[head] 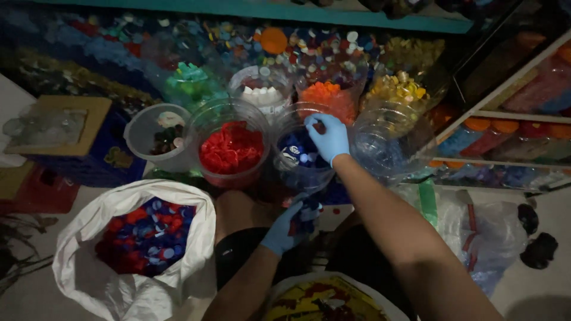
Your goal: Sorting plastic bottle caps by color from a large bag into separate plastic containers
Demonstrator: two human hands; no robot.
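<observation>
Right hand [329,138] in blue rubber glove, fingers pinched over clear round tub of blue caps [299,156], left hand [286,229] cupped around several caps, one white woven sack [138,245]

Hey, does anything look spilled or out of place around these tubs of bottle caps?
A few loose caps lie on the floor below the tub of blue caps, near the left hand. Otherwise the tubs stand upright, sorted by colour.

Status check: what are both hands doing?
Right hand over tub of blue caps. Left hand grips caps. Nothing blocking.
</observation>
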